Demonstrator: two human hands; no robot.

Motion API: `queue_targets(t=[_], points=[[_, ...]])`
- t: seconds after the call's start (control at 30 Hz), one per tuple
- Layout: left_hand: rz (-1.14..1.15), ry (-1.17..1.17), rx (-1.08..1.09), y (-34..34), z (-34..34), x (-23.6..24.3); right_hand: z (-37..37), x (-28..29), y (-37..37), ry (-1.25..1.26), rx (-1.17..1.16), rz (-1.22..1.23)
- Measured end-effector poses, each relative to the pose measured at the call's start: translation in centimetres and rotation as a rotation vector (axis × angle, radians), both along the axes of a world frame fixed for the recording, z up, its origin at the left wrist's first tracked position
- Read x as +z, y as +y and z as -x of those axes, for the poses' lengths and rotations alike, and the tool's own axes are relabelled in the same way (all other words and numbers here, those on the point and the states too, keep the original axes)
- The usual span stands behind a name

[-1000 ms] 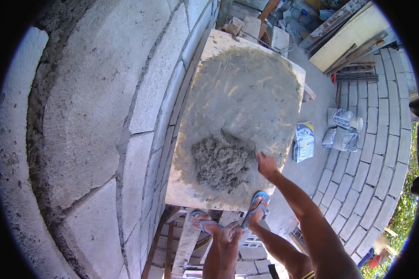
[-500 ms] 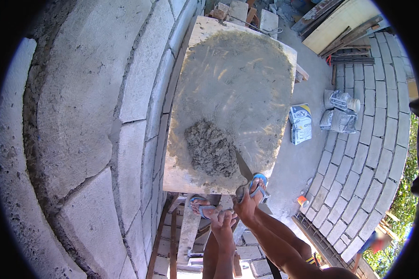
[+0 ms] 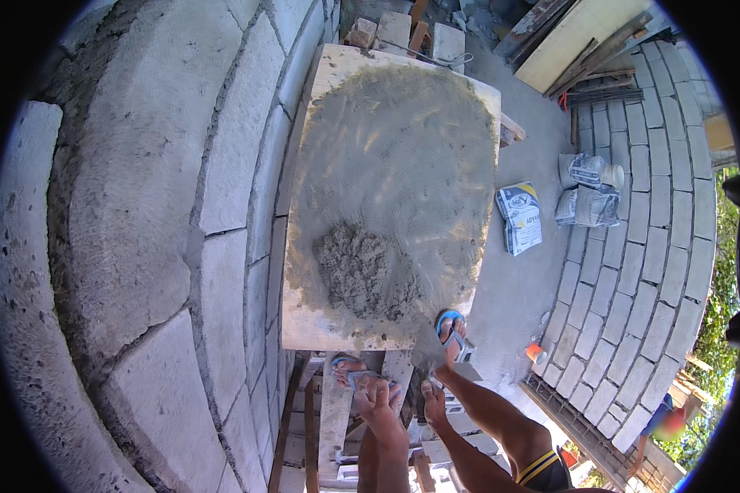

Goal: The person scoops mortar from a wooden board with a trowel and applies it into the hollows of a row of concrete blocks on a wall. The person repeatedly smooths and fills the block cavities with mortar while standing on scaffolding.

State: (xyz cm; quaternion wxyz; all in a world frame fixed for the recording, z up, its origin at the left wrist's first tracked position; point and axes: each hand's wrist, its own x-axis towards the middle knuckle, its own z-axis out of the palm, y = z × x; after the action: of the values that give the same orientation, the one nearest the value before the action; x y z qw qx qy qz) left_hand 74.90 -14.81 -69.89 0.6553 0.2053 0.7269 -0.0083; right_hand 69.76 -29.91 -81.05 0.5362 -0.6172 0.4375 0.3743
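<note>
My right hand is closed round the handle of a trowel, just off the near edge of the board. The trowel's grey metal blade points away from me, its tip by the board's near right corner. My left hand is curled in a loose fist beside it, with nothing visible in the fingers. Ahead of both hands a heap of wet grey mortar sits on the near part of the pale board. A thin smear of mortar covers most of the rest.
A block wall rises close on the left. My feet in blue flip-flops are at the board's near edge, over planks. Cement bags and an orange cup are to the right, before another block wall. Another person is at the far right.
My right hand has drawn the trowel back toward me, away from the mortar heap. The heap's near right side is spread lower. My left hand has moved slightly nearer to me.
</note>
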Motion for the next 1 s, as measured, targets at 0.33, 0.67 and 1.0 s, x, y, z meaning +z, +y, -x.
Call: queue_targets(t=[0.33,0.67,1.0], points=[[-0.204,-0.145,0.003,1.7,0.9,-0.3,-15.4,-10.5,4.6,-0.375,0.49,-0.174],[-0.774,0.207,-0.768,3.5,8.2,0.8,-28.0,34.0,3.5,-0.376,1.163,-0.295],[-0.726,-0.845,-0.554,6.9,16.3,41.6,-24.1,71.1,13.4,-0.17,1.801,-0.434]])
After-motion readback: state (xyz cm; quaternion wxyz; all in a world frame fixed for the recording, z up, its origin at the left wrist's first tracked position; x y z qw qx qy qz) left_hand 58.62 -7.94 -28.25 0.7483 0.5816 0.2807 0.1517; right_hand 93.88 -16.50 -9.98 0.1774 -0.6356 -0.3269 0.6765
